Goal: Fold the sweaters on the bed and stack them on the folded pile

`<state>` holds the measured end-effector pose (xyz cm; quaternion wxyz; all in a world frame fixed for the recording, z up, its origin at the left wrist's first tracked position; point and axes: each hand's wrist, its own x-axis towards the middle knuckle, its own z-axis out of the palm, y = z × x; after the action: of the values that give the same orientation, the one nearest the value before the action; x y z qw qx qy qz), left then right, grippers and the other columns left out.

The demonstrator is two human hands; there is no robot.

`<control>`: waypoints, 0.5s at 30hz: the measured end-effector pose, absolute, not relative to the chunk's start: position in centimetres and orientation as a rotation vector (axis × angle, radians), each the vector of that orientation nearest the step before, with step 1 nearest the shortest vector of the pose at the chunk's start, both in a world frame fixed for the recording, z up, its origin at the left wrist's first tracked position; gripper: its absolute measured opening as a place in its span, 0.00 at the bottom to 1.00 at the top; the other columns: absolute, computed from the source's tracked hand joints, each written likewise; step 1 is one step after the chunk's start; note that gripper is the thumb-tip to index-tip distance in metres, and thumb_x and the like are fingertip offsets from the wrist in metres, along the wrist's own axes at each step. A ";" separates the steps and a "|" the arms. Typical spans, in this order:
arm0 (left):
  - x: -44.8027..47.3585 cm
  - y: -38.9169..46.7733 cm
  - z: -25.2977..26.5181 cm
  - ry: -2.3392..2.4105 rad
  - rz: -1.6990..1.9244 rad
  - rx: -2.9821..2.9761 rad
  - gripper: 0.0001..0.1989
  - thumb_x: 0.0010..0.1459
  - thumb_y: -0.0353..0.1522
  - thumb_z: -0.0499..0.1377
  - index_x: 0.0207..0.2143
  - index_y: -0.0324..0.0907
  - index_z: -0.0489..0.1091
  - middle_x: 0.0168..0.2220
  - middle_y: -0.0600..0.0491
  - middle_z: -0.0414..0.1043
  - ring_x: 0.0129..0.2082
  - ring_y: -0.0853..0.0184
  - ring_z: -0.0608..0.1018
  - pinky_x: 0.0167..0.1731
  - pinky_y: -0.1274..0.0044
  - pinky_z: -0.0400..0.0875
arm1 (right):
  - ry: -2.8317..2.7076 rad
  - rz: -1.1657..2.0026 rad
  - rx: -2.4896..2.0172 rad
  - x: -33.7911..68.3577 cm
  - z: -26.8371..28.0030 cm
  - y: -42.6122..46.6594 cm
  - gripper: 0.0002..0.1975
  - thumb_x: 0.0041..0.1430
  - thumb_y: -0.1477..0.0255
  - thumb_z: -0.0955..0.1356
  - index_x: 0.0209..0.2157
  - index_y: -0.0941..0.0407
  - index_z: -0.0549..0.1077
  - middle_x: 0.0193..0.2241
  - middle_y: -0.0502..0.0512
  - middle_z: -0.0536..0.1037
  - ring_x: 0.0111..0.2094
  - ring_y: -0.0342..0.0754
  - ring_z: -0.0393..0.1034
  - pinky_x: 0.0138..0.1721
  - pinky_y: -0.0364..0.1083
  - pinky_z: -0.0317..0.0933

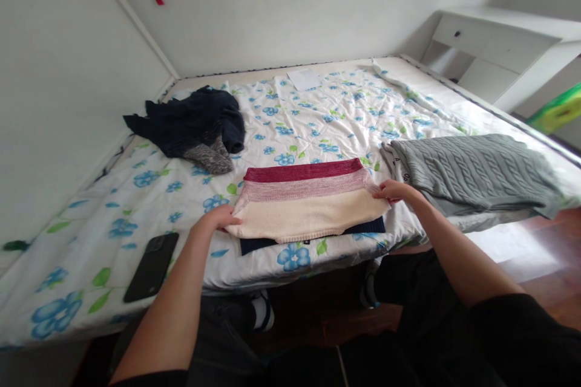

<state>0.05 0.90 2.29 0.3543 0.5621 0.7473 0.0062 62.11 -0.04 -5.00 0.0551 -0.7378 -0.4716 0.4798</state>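
A knitted sweater point(299, 211) with cream, pink and dark red bands lies folded over at the near edge of the bed. A navy ribbed part point(367, 227) shows from under its lower edge. At the sweater's left corner, my left hand point(221, 217) is closed, pinching the cream knit. My right hand point(393, 191) grips the opposite side between thumb and fingers. Both hands rest low, close to the sheet.
Right of the sweater lies a folded grey cable-knit garment point(476, 172). A dark crumpled garment point(195, 124) sits at the back left. A black phone point(152, 267) rests near the front left edge, and a white paper point(304, 79) lies by the wall. A white desk point(499, 42) stands beyond.
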 end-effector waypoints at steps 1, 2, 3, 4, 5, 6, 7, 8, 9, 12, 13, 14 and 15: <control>0.2 0.9 2.5 1.949 -0.069 1.440 0.23 0.40 0.36 0.78 0.39 0.41 0.78 0.36 0.39 0.83 0.42 0.36 0.87 0.41 0.59 0.82 | -1.471 1.404 -2.287 61.9 -4.9 -0.2 0.18 0.54 0.65 0.87 0.34 0.58 0.80 0.22 0.53 0.75 0.29 0.51 0.76 0.31 0.44 0.73; 0.4 0.8 2.7 1.978 -0.153 1.456 0.23 0.40 0.35 0.78 0.39 0.41 0.78 0.37 0.38 0.83 0.44 0.35 0.87 0.43 0.59 0.82 | -1.520 1.312 -2.323 61.5 -4.7 -0.4 0.18 0.54 0.66 0.86 0.35 0.57 0.80 0.25 0.56 0.78 0.33 0.54 0.79 0.34 0.46 0.74; 0.7 0.7 3.0 2.018 -0.221 1.513 0.23 0.40 0.34 0.78 0.39 0.41 0.78 0.38 0.38 0.84 0.47 0.34 0.87 0.45 0.60 0.81 | -1.571 1.175 -2.338 61.0 -4.5 -0.7 0.17 0.54 0.68 0.86 0.37 0.57 0.80 0.29 0.59 0.81 0.39 0.58 0.81 0.38 0.47 0.75; 1.0 0.6 3.4 2.069 -0.232 1.601 0.22 0.42 0.35 0.77 0.40 0.41 0.78 0.40 0.37 0.84 0.50 0.34 0.86 0.47 0.61 0.81 | -1.617 1.005 -2.330 60.3 -4.1 -0.9 0.17 0.55 0.69 0.85 0.41 0.57 0.81 0.35 0.63 0.83 0.45 0.61 0.82 0.43 0.47 0.75; 1.5 0.5 3.7 2.119 -0.198 1.709 0.22 0.45 0.36 0.76 0.42 0.41 0.78 0.42 0.37 0.84 0.53 0.35 0.85 0.49 0.62 0.80 | -1.657 0.826 -2.300 59.5 -3.7 -1.1 0.19 0.56 0.70 0.84 0.45 0.57 0.80 0.41 0.65 0.84 0.52 0.63 0.81 0.48 0.48 0.74; 2.0 0.2 4.1 2.147 -0.136 1.826 0.21 0.48 0.37 0.75 0.44 0.42 0.78 0.45 0.37 0.84 0.55 0.37 0.84 0.51 0.64 0.78 | -1.702 0.675 -2.252 58.6 -3.1 -1.3 0.19 0.59 0.71 0.83 0.49 0.57 0.80 0.47 0.67 0.84 0.56 0.63 0.79 0.52 0.48 0.72; 2.7 -0.1 4.4 2.131 -0.057 1.938 0.19 0.52 0.37 0.73 0.45 0.43 0.78 0.47 0.39 0.84 0.55 0.40 0.84 0.52 0.65 0.77 | -1.765 0.568 -2.187 57.5 -2.6 -1.6 0.18 0.62 0.71 0.81 0.51 0.57 0.79 0.50 0.67 0.84 0.58 0.62 0.78 0.54 0.47 0.71; 3.6 -0.4 4.7 2.054 0.020 2.033 0.16 0.55 0.38 0.71 0.45 0.44 0.78 0.48 0.41 0.84 0.54 0.44 0.84 0.52 0.67 0.76 | -1.855 0.524 -2.109 56.2 -2.0 -1.9 0.16 0.65 0.71 0.79 0.51 0.58 0.80 0.50 0.67 0.84 0.56 0.60 0.78 0.53 0.47 0.69; 4.7 -0.9 4.9 1.920 0.070 2.099 0.12 0.58 0.39 0.69 0.44 0.45 0.79 0.46 0.44 0.84 0.51 0.48 0.84 0.51 0.69 0.75 | -1.967 0.539 -2.012 54.9 -1.5 -2.2 0.12 0.67 0.71 0.77 0.50 0.58 0.80 0.48 0.65 0.85 0.53 0.58 0.79 0.51 0.47 0.68; 8.4 -2.6 4.6 1.436 -0.005 2.153 0.08 0.62 0.40 0.68 0.36 0.46 0.79 0.36 0.51 0.83 0.40 0.57 0.82 0.42 0.74 0.71 | -2.316 0.750 -1.640 50.2 -0.7 -3.9 0.05 0.68 0.71 0.77 0.43 0.57 0.82 0.39 0.57 0.85 0.40 0.51 0.78 0.42 0.44 0.62; 9.6 -3.3 4.3 1.322 -0.069 2.165 0.08 0.61 0.40 0.68 0.34 0.46 0.78 0.34 0.52 0.82 0.38 0.59 0.81 0.40 0.74 0.69 | -2.413 0.813 -1.525 48.7 -0.7 -4.7 0.04 0.67 0.71 0.77 0.41 0.56 0.82 0.37 0.55 0.84 0.38 0.49 0.77 0.41 0.44 0.60; 10.7 -3.9 3.9 1.238 -0.143 2.185 0.08 0.60 0.39 0.69 0.34 0.46 0.78 0.33 0.53 0.82 0.36 0.61 0.81 0.38 0.74 0.67 | -2.501 0.857 -1.429 47.2 -0.9 -5.5 0.04 0.67 0.72 0.78 0.41 0.56 0.82 0.36 0.54 0.84 0.37 0.49 0.76 0.40 0.44 0.59; 11.7 -4.6 3.4 1.183 -0.218 2.211 0.07 0.60 0.39 0.69 0.33 0.46 0.78 0.33 0.54 0.82 0.35 0.61 0.81 0.36 0.74 0.66 | -2.577 0.877 -1.353 45.8 -1.2 -6.4 0.04 0.66 0.72 0.78 0.41 0.56 0.82 0.37 0.54 0.84 0.37 0.49 0.76 0.40 0.43 0.58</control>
<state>11.69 -4.55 3.44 0.3072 0.8360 0.4472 -0.0822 45.85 -6.42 -1.18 0.0508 -0.4444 -0.8467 0.2881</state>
